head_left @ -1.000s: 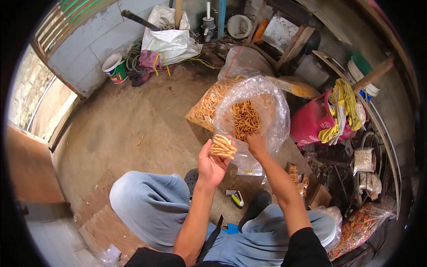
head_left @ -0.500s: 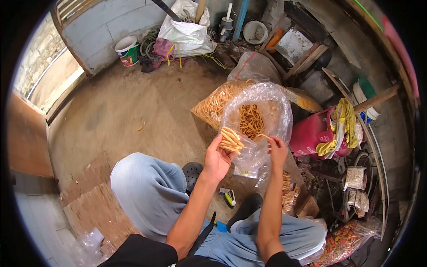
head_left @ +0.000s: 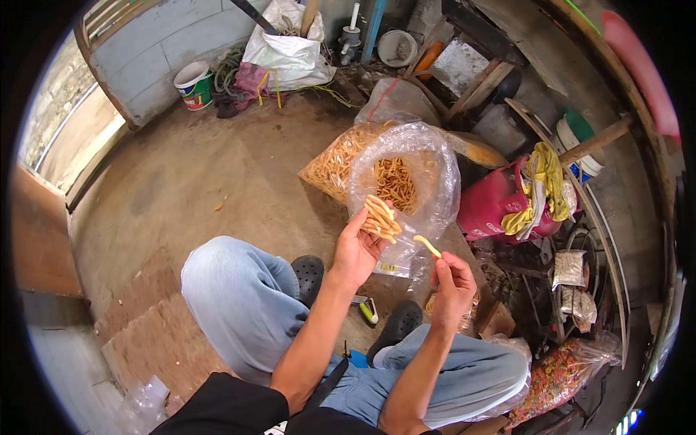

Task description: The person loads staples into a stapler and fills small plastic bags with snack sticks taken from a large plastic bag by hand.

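Note:
Several pale-brown snack sticks [head_left: 378,220] lie bunched in my left hand [head_left: 355,254], its fingers closed round their lower side. My right hand [head_left: 452,284] pinches one curved, paler snack stick [head_left: 428,246] by its lower end, a short way right of the bunch. Beyond both hands stands a large clear plastic bag [head_left: 444,163], its mouth wide and rolled back. Inside it are many more snack sticks [head_left: 395,183]. A smaller clear plastic bag [head_left: 395,264] hangs or lies just below the bunch; whether my left hand touches it I cannot tell.
A green-handled tool [head_left: 369,312] lies on the floor between two dark clogs [head_left: 309,279]. On the right are a pink gas cylinder [head_left: 482,206] draped with a yellow cloth [head_left: 547,181] and a bag of colourful snacks [head_left: 554,388]. A paint bucket [head_left: 194,87] stands by the far wall.
My right hand has moved down and slightly right, drawing the stick away from the big bag's mouth and tilting it upward. The view has shifted slightly; my left hand keeps its bunch.

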Demonstrator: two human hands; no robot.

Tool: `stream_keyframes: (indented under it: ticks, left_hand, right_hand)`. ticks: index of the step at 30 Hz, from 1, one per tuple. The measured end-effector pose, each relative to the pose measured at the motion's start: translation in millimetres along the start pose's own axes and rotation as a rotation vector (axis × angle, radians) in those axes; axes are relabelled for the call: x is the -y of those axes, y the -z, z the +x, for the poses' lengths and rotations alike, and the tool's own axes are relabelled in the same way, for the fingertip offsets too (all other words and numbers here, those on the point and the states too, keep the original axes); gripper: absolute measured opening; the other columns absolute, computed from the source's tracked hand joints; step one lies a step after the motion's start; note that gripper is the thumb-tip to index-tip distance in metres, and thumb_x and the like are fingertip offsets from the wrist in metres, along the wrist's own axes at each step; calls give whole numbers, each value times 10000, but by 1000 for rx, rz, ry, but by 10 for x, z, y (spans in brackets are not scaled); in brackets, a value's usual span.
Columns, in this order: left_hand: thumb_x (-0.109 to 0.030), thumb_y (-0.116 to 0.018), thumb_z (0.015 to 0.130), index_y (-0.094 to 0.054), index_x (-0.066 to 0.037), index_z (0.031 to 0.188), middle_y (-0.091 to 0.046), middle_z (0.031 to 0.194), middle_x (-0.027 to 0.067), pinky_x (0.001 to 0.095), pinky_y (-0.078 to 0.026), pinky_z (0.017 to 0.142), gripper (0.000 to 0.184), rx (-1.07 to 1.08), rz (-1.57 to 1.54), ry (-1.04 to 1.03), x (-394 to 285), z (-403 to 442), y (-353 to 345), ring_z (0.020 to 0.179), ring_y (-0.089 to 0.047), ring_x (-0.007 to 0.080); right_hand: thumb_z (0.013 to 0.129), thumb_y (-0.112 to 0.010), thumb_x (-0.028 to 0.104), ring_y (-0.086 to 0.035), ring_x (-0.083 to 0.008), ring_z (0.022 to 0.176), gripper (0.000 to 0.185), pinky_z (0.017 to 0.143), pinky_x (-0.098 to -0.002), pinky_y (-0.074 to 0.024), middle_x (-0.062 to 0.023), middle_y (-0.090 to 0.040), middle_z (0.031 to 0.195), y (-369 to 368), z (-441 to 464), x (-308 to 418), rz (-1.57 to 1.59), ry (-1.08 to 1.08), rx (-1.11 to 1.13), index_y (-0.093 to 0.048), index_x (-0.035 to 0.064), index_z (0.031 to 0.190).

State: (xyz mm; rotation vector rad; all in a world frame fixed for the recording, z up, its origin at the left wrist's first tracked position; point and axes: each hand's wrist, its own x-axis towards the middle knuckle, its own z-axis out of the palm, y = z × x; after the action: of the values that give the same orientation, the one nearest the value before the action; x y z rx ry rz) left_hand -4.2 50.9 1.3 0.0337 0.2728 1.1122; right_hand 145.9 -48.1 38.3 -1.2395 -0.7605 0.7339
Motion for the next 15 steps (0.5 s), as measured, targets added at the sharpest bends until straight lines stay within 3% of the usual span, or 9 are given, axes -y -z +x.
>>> stream_keyframes:
  ticks: [8, 15]
  left_hand:
    - [-225, -401, 987, -475, -18, 1264, -553, 1272, 134, 340, -511, 926, 354, 127, 43, 31, -20, -72, -49, 1151, -559, 229]
    - [-205, -401, 982, -469, -28, 1260, -546, 1280, 133, 336, -508, 923, 337, 125, 84, 68, -32, -134, -109, 1117, -576, 212]
  right_hand:
    - [814, -684, -29, -551, -63, 739, 174, 649, -185, -430, -41, -648, 892, -126, -51, -48, -92, 60, 3, -665, -13, 986]
    - [772, -714, -39, -538, -89, 794, 171, 676, -204, -427, -49, -614, 909, -232, -57, -118, -223, 283, -38, -705, 10, 936]
